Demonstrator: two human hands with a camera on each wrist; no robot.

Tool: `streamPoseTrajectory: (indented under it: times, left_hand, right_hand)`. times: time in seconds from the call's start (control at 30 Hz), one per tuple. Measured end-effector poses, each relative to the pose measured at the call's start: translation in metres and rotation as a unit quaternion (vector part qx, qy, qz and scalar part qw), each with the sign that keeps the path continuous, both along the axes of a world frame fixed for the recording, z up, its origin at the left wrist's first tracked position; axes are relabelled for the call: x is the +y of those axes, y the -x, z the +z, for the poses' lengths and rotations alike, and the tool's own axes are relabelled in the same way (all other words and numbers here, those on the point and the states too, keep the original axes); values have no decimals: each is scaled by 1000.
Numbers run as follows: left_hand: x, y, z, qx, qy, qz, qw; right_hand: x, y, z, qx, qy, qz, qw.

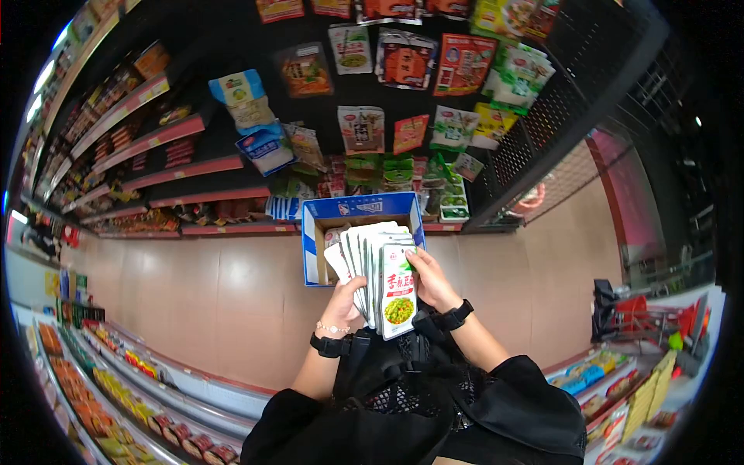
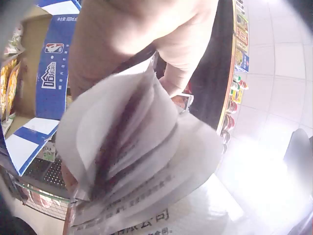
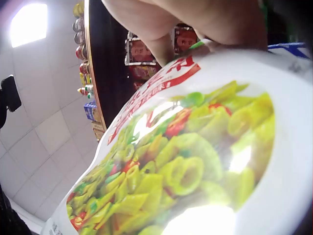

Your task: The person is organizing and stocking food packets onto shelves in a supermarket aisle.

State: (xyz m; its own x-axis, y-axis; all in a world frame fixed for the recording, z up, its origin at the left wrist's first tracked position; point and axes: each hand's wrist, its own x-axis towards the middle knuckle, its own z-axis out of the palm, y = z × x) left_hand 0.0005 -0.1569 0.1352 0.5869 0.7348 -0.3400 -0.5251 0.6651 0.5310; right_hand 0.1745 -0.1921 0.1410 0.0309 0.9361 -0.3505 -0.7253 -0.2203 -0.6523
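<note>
left hand: the left hand (image 1: 341, 304) comes up from the lower centre of the frame, wrist bent inward, thumb across the stack's left part, fingers clamped on the packets.
right hand: the right hand (image 1: 434, 280) angles in from the lower right of centre, thumb and fingers clamped on the stack's right edge.
packets: one fanned stack of flat, glossy white plastic packets (image 1: 368, 239) at the centre of the frame, between both hands; several overlap, exact number unclear.
front packet: one front packet (image 1: 399, 275) shows its whole face, with red characters and one round picture of green food.
box: one open blue-and-white cardboard box (image 1: 311, 252), just beyond the hands, partly covered by the packets.
wrists: two black straps (image 1: 330, 346), one on each; one pale bracelet (image 1: 332, 328) on the left.
rack: at upper centre, one small red packet (image 1: 410, 133) hangs between two larger ones.
</note>
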Motion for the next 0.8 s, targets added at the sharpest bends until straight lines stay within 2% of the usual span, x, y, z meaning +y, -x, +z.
streamPoseTrajectory:
  times: [0.1,0.17,0.37,0.67,0.8]
  left_hand:
    - [-3,-2,7,6,-23,-36,999]
    - [-7,-6,10,44,-24,-16,999]
    - [-10,-14,7,75,-34,-37,996]
    - [-18,-35,22,163,-113,27,980]
    - [-16,-33,21,156,-76,34,984]
  right_hand:
    - [-18,-3,-2,19,24,-38,999]
    - [-24,-3,-6,19,11,-56,998]
    - [-34,-14,-7,37,33,-50,997]
    - [-39,-43,-25,56,39,-67,995]
    - [-41,-56,-21,108,23,-53,992]
